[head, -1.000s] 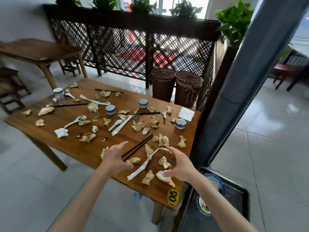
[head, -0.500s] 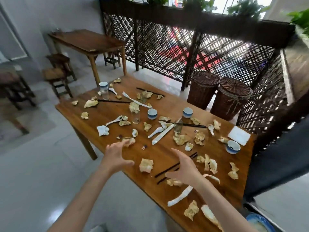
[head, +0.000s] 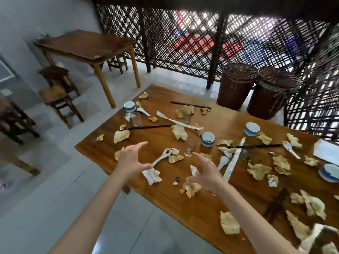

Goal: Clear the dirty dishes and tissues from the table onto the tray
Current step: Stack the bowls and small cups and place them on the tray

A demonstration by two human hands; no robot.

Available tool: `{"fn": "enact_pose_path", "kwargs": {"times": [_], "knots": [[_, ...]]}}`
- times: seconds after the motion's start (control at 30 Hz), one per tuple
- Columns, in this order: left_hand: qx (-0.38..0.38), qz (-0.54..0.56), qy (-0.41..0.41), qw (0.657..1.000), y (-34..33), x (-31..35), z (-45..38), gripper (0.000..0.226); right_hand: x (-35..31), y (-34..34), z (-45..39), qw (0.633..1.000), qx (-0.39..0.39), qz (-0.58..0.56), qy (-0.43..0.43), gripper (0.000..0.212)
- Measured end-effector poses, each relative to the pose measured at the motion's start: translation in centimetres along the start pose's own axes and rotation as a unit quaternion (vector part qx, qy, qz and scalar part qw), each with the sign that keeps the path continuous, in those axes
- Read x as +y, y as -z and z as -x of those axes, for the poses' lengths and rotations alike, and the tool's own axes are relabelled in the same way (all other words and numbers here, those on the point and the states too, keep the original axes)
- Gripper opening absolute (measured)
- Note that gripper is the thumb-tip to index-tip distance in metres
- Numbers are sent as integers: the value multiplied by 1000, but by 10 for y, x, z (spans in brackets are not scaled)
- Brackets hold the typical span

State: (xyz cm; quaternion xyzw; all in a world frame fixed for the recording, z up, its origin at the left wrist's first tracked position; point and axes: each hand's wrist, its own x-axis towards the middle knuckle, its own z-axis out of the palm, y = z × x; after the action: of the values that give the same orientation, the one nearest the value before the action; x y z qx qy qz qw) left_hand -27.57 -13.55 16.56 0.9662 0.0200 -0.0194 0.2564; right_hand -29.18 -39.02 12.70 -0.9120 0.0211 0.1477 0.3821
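Observation:
The wooden table [head: 200,208] is littered with several crumpled brownish tissues such as one [head: 190,188] near its front edge, a white tissue [head: 151,176], white spoons [head: 161,157], small blue-and-white cups [head: 208,139], glasses [head: 136,118], black chopsticks [head: 149,127] and long paper wrappers [head: 178,121]. My left hand [head: 131,163] hovers with spread fingers over the table's left front edge, next to the white tissue. My right hand [head: 206,174] hovers with fingers spread just above the crumpled tissue. Neither holds anything. The tray is out of view.
Two wicker baskets [head: 238,85] stand behind the table by a lattice fence [head: 183,37]. Another wooden table [head: 86,45] and stools [head: 58,94] stand at the left. A white napkin block [head: 326,152] and a blue-rimmed dish [head: 329,172] sit at the right end.
The view has swung left along the table, and the tray with dishes at the lower right has left the frame. Both hands have moved left with it, still spread and holding nothing.

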Motion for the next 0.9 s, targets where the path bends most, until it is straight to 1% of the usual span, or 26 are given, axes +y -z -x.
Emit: {"fn": "enact_pose_path", "kwargs": {"times": [0.17,0.37,0.5,0.57,0.7,0.8,0.9], "knots": [[-17,22,-3,1000,7,-37,-71,84,-31,-14,-64,999,1,35,-1,100],[-11,-8,-9,1000,20,-77,-158,83,-70,-24,-146,999,-4,51,-18,99],[-33,-16,-9,999,25,-102,-212,84,-94,-36,-187,999,-1,44,-27,97],[-51,0,-13,999,25,-112,-237,86,-105,-42,-206,998,7,57,-28,96],[-67,-41,-61,995,32,-137,-289,86,-128,-61,-241,996,34,59,-63,96],[-80,-46,-104,990,38,-155,-327,84,-141,-79,-264,994,56,32,-89,97],[-76,-46,-140,986,42,-173,-367,80,-152,-95,-290,990,85,21,-109,98]]}}
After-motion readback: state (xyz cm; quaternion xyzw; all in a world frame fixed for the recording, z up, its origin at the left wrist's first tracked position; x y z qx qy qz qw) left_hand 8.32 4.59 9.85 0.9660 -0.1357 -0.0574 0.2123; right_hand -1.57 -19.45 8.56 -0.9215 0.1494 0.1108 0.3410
